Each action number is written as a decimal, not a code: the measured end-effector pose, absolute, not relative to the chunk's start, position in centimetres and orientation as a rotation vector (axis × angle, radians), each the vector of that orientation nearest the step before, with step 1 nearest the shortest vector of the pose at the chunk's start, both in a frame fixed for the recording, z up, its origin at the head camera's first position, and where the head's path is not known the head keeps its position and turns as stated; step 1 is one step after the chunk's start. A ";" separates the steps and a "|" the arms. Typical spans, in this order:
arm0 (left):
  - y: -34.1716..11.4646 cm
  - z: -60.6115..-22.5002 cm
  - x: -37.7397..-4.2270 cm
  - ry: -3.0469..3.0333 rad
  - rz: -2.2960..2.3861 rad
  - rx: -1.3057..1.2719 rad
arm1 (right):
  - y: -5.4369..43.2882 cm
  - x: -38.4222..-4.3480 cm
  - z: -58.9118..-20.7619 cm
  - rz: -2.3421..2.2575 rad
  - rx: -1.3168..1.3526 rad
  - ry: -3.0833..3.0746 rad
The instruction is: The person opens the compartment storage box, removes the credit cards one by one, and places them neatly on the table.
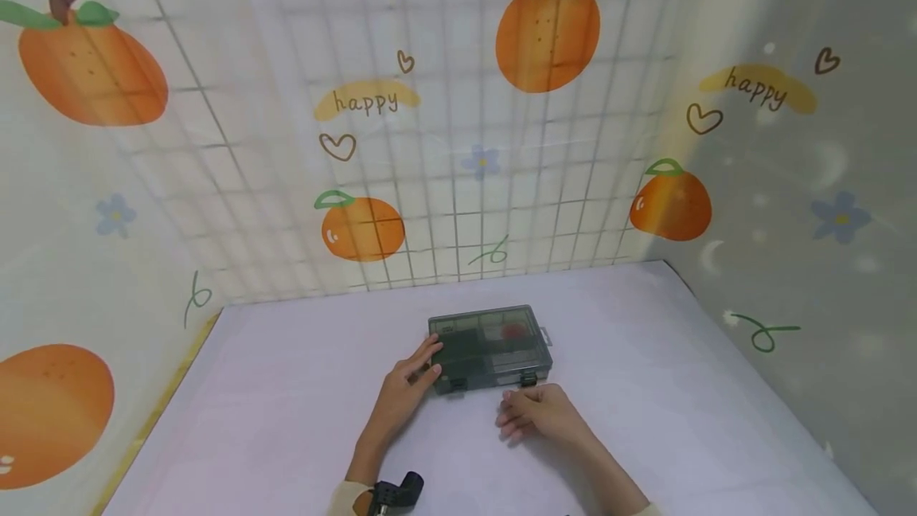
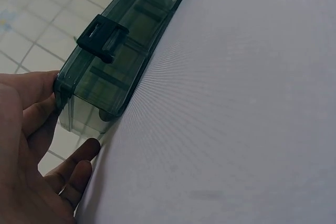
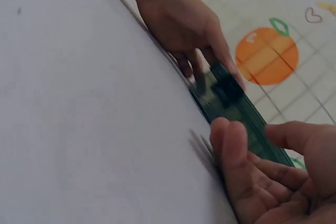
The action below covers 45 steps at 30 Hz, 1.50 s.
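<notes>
A flat, dark-green see-through storage box [image 1: 494,353] with compartments lies on the white table, its lid down. Along its front side are two dark latches, the right one [image 1: 528,379] and the left one [image 1: 457,385]. Something reddish [image 1: 514,331] shows through the lid, too dim to identify. My left hand [image 1: 403,398] holds the box's left end, with the thumb near the front corner and other fingers along the side. Just in front of the right latch, my right hand [image 1: 546,412] hovers with loosely bent fingers and nothing in them.
White table [image 1: 286,388] surface surrounds the box. Behind it hangs a curtain [image 1: 444,181] printed with oranges, over a grid. A similar printed sheet [image 1: 824,277] runs along the right side. A black wrist camera [image 1: 397,492] sits on the left wrist.
</notes>
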<state>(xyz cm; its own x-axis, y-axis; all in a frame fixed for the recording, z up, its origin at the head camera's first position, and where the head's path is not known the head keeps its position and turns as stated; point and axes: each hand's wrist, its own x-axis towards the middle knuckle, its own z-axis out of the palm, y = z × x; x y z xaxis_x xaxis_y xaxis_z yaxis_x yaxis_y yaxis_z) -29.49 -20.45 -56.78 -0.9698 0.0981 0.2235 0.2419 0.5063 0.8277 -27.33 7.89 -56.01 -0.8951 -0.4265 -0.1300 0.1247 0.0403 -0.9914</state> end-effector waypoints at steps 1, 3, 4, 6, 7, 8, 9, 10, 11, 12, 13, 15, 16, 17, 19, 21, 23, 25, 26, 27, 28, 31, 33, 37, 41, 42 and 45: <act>-20.5 -56.8 -29.5 -2.596 -1.472 -0.289 | 7.3 -27.3 -56.1 -1.928 -0.308 1.918; -20.5 -56.8 -29.4 -2.597 -1.493 -0.284 | 6.2 -27.3 -56.2 -1.972 -0.288 1.904; -20.5 -56.7 -29.4 -2.599 -1.501 -0.281 | 5.7 -27.4 -56.3 -1.997 -0.274 1.896; -20.4 -56.7 -29.3 -2.603 -1.499 -0.278 | 4.9 -27.5 -56.4 -2.038 -0.247 1.874; -20.5 -56.7 -29.2 -2.604 -1.499 -0.279 | 4.5 -27.6 -56.4 -2.047 -0.243 1.868; -20.5 -56.7 -29.2 -2.604 -1.496 -0.284 | 4.1 -27.6 -56.4 -2.054 -0.238 1.856; -20.5 -56.8 -29.2 -2.603 -1.487 -0.289 | 3.8 -27.6 -56.4 -2.053 -0.235 1.845; -20.5 -56.9 -29.2 -2.600 -1.478 -0.293 | 3.5 -27.7 -56.4 -2.052 -0.236 1.832; -20.5 -56.9 -29.2 -2.600 -1.473 -0.295 | 3.2 -27.7 -56.4 -2.050 -0.236 1.822; -20.6 -57.0 -29.2 -2.600 -1.469 -0.296 | 3.0 -27.7 -56.4 -2.048 -0.235 1.815; -20.6 -57.0 -29.2 -2.601 -1.469 -0.297 | 2.7 -27.8 -56.4 -2.046 -0.232 1.811; -20.6 -57.1 -29.3 -2.597 -1.471 -0.301 | 2.3 -27.9 -56.4 -2.052 -0.228 1.800; -20.6 -57.1 -29.3 -2.595 -1.476 -0.303 | 2.0 -28.0 -56.5 -2.055 -0.228 1.797; -20.6 -57.1 -29.3 -2.596 -1.482 -0.299 | 1.9 -28.1 -56.5 -2.058 -0.221 1.791; -20.5 -57.0 -29.4 -2.590 -1.481 -0.305 | 1.6 -28.3 -56.5 -2.065 -0.203 1.771; -20.5 -56.9 -29.4 -2.585 -1.475 -0.309 | 1.3 -28.5 -56.5 -2.071 -0.175 1.752; -20.4 -56.9 -29.5 -2.586 -1.464 -0.310 | 1.0 -28.6 -56.4 -2.073 -0.148 1.742; -20.4 -56.9 -29.5 -2.581 -1.454 -0.316 | 0.8 -28.6 -56.3 -2.068 -0.131 1.747; -20.4 -56.9 -29.5 -2.581 -1.453 -0.316 | 0.7 -28.7 -56.3 -2.064 -0.125 1.755; -20.4 -56.9 -29.5 -2.580 -1.450 -0.318 | 0.6 -28.7 -56.2 -2.060 -0.123 1.761; -20.4 -56.9 -29.5 -2.580 -1.448 -0.321 | 0.5 -28.7 -56.2 -2.056 -0.124 1.767; -20.5 -57.1 -29.6 -2.566 -1.442 -0.337 | 0.2 -28.6 -56.0 -2.041 -0.157 1.791; -20.5 -57.2 -29.6 -2.563 -1.440 -0.346 | 0.2 -28.7 -55.9 -2.029 -0.182 1.801; -20.4 -57.3 -29.5 -2.561 -1.429 -0.356 | 0.3 -29.0 -55.6 -1.998 -0.187 1.791; -20.3 -57.2 -29.4 -2.560 -1.431 -0.340 | 0.4 -29.1 -55.3 -1.984 -0.123 1.760; -20.3 -57.2 -29.3 -2.564 -1.433 -0.330 | 0.4 -29.0 -55.3 -1.992 -0.109 1.753; -20.4 -57.2 -29.3 -2.568 -1.407 -0.337 | 0.2 -28.8 -55.6 -2.020 -0.138 1.786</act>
